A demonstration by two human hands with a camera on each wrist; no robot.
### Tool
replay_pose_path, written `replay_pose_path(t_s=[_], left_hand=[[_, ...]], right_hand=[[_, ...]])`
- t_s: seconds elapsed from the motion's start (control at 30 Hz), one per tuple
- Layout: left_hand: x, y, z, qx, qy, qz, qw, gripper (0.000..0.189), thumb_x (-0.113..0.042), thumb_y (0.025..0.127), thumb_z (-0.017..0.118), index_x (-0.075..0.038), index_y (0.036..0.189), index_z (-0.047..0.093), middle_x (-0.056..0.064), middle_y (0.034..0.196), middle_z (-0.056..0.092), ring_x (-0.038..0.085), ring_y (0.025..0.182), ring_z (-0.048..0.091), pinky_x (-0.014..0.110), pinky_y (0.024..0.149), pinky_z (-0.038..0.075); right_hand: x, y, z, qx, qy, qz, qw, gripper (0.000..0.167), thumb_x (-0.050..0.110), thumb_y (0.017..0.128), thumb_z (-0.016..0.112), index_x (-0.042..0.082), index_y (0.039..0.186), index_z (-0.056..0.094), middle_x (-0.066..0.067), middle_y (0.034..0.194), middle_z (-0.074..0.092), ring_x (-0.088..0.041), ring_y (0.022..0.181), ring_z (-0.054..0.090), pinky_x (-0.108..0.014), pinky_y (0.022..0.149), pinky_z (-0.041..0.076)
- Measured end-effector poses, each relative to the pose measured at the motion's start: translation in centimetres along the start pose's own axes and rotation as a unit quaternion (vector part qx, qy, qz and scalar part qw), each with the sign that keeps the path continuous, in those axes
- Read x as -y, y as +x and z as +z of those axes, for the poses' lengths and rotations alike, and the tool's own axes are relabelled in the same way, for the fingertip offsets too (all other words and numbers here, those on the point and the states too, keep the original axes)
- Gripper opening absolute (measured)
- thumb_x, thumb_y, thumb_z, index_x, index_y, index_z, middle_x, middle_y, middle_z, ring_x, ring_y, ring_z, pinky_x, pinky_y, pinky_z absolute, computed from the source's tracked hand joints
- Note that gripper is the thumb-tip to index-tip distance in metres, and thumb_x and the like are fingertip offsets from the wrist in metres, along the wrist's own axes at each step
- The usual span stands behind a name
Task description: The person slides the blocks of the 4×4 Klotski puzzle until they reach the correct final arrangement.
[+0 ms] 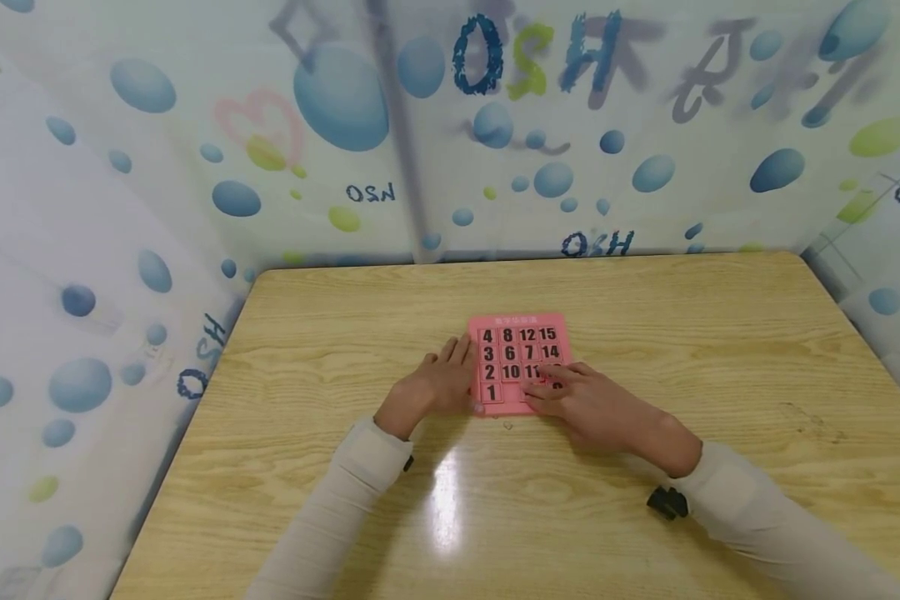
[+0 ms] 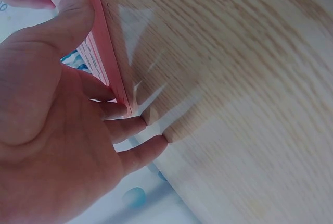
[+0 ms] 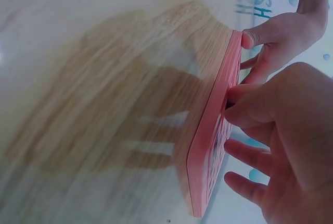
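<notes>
A pink number slide puzzle [image 1: 504, 407] lies on the table, with black numbers on its square tiles. A gap shows in its bottom row, right of the 1 tile [image 1: 491, 392]. My left hand [image 1: 444, 382] rests along the puzzle's left side, its fingers fairly straight and fingertips on the table. The left thumb [image 2: 78, 18] touches the near left corner. Over the lower right tiles, my right hand [image 1: 588, 404] touches the puzzle's face with its thumb and index finger close to the gap. Its other fingers [image 3: 248, 156] are spread and hide some tiles.
The wooden table [image 1: 330, 333] extends around the puzzle on all sides. Behind it and to the left hang white curtains [image 1: 465, 167] with blue and green drops. A dark wrist device [image 1: 667, 502] sits at the right sleeve.
</notes>
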State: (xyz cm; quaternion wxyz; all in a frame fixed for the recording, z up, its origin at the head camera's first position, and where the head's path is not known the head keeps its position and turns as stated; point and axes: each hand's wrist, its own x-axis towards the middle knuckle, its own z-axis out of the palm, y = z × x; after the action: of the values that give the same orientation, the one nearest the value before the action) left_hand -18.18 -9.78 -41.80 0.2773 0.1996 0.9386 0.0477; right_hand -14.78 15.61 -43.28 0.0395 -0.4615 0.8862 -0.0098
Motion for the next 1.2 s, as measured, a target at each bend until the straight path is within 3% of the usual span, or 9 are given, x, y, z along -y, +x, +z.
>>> replay_pose_path(t_s=[0.63, 0.93, 1.2], left_hand=[[0.0, 0.2, 0.0, -0.003, 0.001, 0.0, 1.0, 0.103, -0.05, 0.092, 0.063, -0.004, 0.159, -0.001, 0.012, 0.166, -0.009, 0.031, 0.154, -0.003, 0.05, 0.122, 0.016], [0.0, 0.2, 0.2, -0.002, -0.003, -0.001, 1.0, 0.104, -0.049, 0.092, 0.063, -0.005, 0.159, -0.003, 0.012, 0.166, -0.011, 0.031, 0.154, -0.004, 0.05, 0.123, 0.015], [0.0, 0.2, 0.2, -0.003, 0.001, 0.0, 1.0, 0.104, -0.05, 0.092, 0.063, -0.004, 0.159, -0.003, 0.012, 0.166, -0.011, 0.031, 0.154, -0.003, 0.05, 0.123, 0.015]], right_hand=[[0.8, 1.6, 0.1, -0.003, -0.012, -0.015, 0.9998, 0.047, 0.011, 0.092, 0.061, 0.018, 0.139, 0.061, 0.001, 0.146, 0.055, -0.035, 0.139, 0.044, -0.057, 0.112, 0.035], [-0.8, -0.4, -0.4, -0.02, -0.016, 0.007, 0.9996, 0.045, 0.012, 0.092, 0.066, 0.018, 0.136, 0.063, 0.001, 0.141, 0.06, -0.033, 0.135, 0.048, -0.055, 0.109, 0.038], [-2.3, -2.5, -0.6, -0.02, -0.026, 0.008, 0.9994, 0.053, 0.0, 0.082, 0.065, 0.014, 0.133, 0.066, 0.0, 0.134, 0.065, -0.033, 0.128, 0.054, -0.057, 0.105, 0.041]])
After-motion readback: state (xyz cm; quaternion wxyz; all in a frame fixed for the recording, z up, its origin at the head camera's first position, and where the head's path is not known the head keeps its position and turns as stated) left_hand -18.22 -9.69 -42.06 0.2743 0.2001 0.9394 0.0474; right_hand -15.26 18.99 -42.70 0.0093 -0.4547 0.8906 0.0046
